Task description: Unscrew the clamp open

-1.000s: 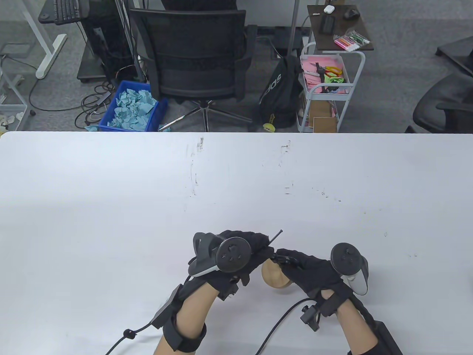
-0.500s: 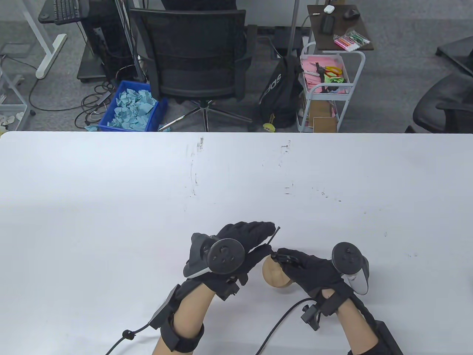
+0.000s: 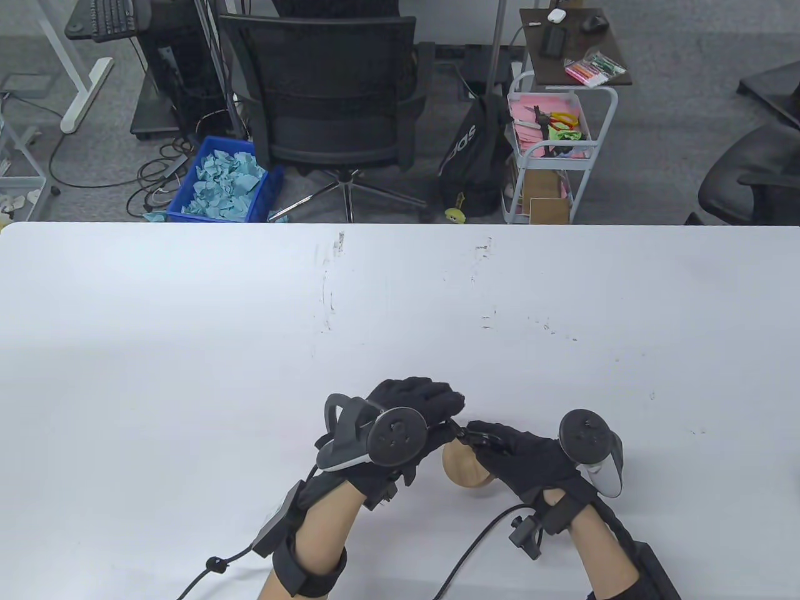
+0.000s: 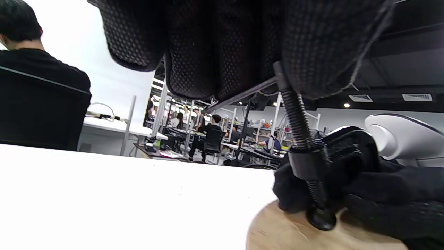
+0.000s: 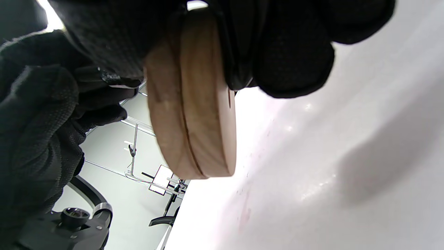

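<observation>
Table view: both hands curled, left (image 3: 412, 406) around clamp (image 4: 305, 152) screw handle, right (image 3: 522, 456) gripping clamped wooden disc (image 3: 462, 465).

Overhead camera faces down; both wrist cameras sit close, sharing the table (image 3: 187, 325).

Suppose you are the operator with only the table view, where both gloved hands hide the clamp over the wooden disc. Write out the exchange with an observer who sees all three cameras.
Operator: Is the screw's foot touching the wood?
Observer: Yes. In the left wrist view the swivel pad sits on the wooden disc.
Operator: What are the left hand's fingers doing?
Observer: They close over the top of the threaded screw, around its thin crossbar handle.
Operator: Is it one piece of wood?
Observer: The right wrist view shows a seam around the disc's edge, so it looks like two stacked layers, gripped by the right hand.
</observation>
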`<state>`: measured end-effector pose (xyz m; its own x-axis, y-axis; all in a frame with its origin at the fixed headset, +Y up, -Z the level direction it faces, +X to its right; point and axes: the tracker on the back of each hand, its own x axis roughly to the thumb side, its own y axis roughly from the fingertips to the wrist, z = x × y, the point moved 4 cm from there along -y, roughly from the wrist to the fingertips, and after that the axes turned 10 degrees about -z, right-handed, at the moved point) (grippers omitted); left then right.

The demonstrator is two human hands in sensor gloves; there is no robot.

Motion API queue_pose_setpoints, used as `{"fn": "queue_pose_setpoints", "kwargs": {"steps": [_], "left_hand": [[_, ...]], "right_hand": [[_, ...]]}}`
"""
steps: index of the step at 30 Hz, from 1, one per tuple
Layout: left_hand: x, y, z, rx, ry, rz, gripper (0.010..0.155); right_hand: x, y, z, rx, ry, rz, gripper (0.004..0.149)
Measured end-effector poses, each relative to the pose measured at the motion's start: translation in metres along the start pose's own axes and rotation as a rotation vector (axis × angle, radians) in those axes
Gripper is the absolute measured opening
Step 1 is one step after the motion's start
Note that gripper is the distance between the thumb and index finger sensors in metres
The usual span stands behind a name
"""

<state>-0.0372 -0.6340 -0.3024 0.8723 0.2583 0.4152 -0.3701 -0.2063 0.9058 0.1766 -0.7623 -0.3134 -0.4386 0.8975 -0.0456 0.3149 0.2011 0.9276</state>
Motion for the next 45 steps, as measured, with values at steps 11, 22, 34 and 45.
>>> {"fn": "queue_pose_setpoints", "kwargs": {"steps": [11, 22, 34, 45], "left_hand": [[-0.002, -0.003, 0.003, 0.011, 0.049, -0.011, 0.045], [-0.025, -0.005, -0.001, -0.158, 0.144, -0.019, 0.055], [-0.007, -0.003, 0.000, -0.174, 0.149, 0.041, 0.052], [-0.007, -0.005, 0.009, -0.070, 0.031, -0.022, 0.041]], "right_hand": [[-0.002, -0.001, 0.003, -0.008, 0.007, -0.010, 0.047], [-0.001, 0.001, 0.009, -0.030, -0.010, 0.007, 0.047], [-0.002, 0.001, 0.008, -0.030, 0.002, 0.003, 0.047], [0.004, 0.000, -0.003, -0.005, 0.094, 0.014, 0.046]]}}
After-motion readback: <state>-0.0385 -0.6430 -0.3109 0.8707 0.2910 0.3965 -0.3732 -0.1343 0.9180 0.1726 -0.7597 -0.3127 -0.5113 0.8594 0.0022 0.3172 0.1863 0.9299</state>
